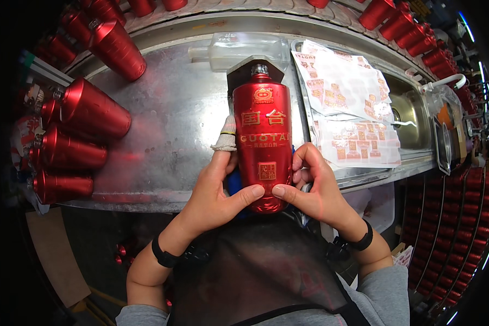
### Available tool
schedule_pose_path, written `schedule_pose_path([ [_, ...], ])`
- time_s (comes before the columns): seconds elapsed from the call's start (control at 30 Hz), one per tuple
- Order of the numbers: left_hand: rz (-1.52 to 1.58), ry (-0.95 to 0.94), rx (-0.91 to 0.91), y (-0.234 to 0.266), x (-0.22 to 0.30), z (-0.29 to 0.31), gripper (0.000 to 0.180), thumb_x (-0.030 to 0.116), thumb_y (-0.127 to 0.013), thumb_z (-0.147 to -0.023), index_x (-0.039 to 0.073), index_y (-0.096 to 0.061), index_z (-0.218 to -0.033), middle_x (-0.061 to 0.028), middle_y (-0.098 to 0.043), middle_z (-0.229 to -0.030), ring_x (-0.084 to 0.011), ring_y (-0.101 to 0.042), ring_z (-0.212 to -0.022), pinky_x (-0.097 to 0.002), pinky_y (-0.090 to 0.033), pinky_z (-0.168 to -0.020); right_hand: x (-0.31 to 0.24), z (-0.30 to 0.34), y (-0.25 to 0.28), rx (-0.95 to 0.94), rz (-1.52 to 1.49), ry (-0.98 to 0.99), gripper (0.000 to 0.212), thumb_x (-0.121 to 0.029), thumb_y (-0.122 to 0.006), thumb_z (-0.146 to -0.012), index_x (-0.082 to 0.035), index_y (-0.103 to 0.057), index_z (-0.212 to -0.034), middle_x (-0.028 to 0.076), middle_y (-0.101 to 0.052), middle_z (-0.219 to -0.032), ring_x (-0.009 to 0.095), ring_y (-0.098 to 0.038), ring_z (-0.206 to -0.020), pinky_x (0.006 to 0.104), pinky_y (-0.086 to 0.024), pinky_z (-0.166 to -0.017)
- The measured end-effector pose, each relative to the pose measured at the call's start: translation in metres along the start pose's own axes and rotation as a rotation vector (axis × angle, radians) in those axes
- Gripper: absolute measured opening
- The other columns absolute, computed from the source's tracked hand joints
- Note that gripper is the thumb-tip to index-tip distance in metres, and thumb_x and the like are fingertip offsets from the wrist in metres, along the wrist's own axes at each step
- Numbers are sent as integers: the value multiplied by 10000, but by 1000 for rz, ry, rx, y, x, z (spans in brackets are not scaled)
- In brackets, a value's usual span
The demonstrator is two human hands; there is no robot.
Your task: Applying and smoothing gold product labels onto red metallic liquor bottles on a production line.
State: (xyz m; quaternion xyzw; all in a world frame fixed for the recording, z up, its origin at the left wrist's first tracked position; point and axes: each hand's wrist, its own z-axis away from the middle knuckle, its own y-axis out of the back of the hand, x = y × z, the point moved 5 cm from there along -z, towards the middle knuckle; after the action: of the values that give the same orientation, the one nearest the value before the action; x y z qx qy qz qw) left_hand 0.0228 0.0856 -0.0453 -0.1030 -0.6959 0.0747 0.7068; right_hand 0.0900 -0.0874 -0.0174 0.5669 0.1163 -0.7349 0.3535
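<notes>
A glossy red bottle (263, 155) with gold printing is held before me, its bare threaded neck pointing away. My left hand (213, 190) grips its left side, thumb pressed on the front near the base. A white cloth sleeve (226, 135) with a yellow band covers one finger of that hand. On the opposite side my right hand (319, 191) holds the bottle, its thumb also on the lower front and its other fingers curled at the edge. Behind the neck is a dark angular block (238, 73), partly hidden. Beyond it lies a clear rectangular bottle (251, 50).
Printed decal sheets (350, 103) lie in a shallow tray on the right, beside a metal sink (410, 117) with a white tap (445, 82). Several red bottles (95, 108) lie along the left of the metal table (168, 114). More stand by the curved conveyor (212, 12).
</notes>
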Motion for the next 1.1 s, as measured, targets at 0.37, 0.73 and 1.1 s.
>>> schedule_pose_path([
  [0.37, -5, 38, -29, 1, -5, 1, 1035, 167, -748, -863, -34, -7, -1557, -186, -202, -1592, -263, -310, -1438, -396, -244, -1174, 0, -1, 0, 6, 2, -5, 485, -302, -851, -767, -91, -445, -930, -15, -475, -844, 71, -408, -742, 232, -390, -646],
  [0.73, -1, 9, -16, 2, -4, 1, 1046, 162, -757, -853, -39, -10, -1556, -182, -192, -1600, -257, -316, -1436, -396, -242, -1174, -3, -2, 0, 12, 37, 13, 493, -296, -862, -755, -89, -448, -926, -14, -469, -835, 78, -406, -743, 241, -394, -664],
  [1.1, -6, 11, -10, 1, -5, 1, 1045, 163, -760, -855, -27, -13, -1561, -172, -213, -1593, -248, -334, -1424, -391, -263, -1164, -2, -1, -1, 21, 25, 32, 488, -308, -849, -767, -84, -442, -918, -4, -474, -828, 82, -414, -741, 243, -398, -662],
])
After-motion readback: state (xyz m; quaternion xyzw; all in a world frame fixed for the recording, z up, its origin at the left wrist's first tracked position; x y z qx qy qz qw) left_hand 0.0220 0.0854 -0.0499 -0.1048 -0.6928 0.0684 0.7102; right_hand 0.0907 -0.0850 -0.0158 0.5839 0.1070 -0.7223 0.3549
